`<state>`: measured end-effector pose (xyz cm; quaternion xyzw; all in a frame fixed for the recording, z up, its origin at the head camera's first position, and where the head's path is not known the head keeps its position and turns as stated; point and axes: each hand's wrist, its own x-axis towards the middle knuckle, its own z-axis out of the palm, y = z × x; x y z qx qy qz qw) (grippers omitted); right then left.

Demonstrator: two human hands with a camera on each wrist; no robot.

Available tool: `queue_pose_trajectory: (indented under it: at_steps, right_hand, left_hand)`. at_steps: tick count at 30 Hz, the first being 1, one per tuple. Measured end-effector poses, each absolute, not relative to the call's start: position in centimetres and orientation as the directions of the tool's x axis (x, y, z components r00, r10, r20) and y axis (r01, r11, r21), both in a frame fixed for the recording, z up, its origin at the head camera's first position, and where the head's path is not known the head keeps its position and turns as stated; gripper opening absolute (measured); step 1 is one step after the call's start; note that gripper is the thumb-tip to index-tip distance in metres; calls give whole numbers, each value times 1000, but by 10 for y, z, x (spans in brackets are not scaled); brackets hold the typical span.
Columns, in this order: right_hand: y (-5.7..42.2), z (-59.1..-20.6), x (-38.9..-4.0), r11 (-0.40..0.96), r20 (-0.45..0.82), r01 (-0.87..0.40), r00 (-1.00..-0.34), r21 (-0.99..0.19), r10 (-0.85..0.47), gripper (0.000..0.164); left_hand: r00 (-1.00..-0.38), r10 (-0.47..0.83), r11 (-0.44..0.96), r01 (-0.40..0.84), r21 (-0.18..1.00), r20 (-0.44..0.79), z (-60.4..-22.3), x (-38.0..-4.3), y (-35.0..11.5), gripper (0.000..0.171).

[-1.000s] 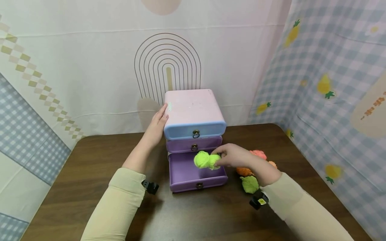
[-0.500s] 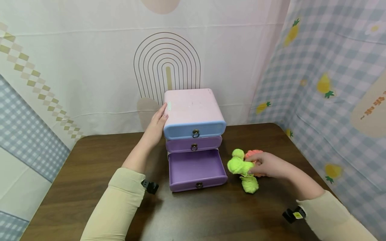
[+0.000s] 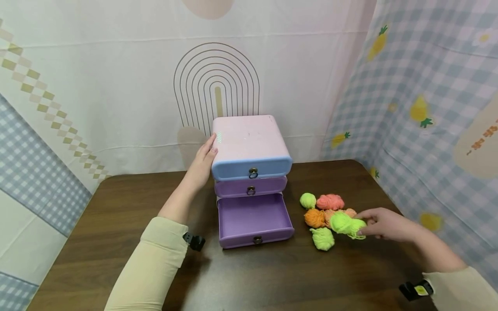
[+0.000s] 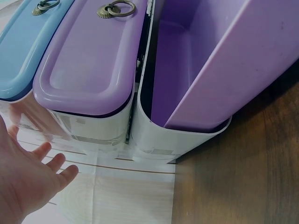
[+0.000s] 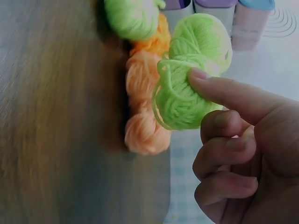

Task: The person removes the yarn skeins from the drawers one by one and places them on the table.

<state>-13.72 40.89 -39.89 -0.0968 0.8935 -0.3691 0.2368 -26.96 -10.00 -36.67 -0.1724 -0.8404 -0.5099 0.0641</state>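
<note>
My right hand (image 3: 389,224) pinches a bright yellow-green yarn skein (image 3: 342,223), narrow at its middle, between thumb and fingers. In the right wrist view this skein is over a peach yarn skein (image 5: 142,102); whether they touch I cannot tell. A small stacked drawer cabinet (image 3: 249,138) with a pink top stands at the table's back. Its bottom purple drawer (image 3: 249,216) is pulled out. Against the cabinet's upper left side rests my left hand (image 3: 200,166), its fingers extended; the left wrist view shows that hand (image 4: 32,182) holding nothing.
Right of the cabinet lie a round green yarn ball (image 3: 308,201), a coral skein (image 3: 330,201), an orange one (image 3: 314,218) and a lighter green one (image 3: 323,239). Patterned cloths hang behind and at the sides of the wooden table (image 3: 264,280).
My right hand has carried the bright yellow-green skein from above the pulled-out drawer rightward to the other yarn, uncovering several skeins. The left hand has stayed on the cabinet.
</note>
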Motion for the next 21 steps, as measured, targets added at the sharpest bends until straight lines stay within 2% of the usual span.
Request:
queue_pose_trajectory:
  at_steps: [5,13,21]
  right_hand:
    - [417,-405,-136,715,-377,1,-850,-699,-368,56]
    - [419,-416,-140,715,-405,-32,-805,-699,-433,44]
    - [418,-418,-142,731,-444,7,-798,-683,-408,57]
  left_hand:
    - [-932,223,420,357,834,287,-367,-270,-100,58]
    - [-929,224,425,365,828,295,-368,-271,-100,58]
    - [-930,221,430,362,827,292,-368,-271,-101,58]
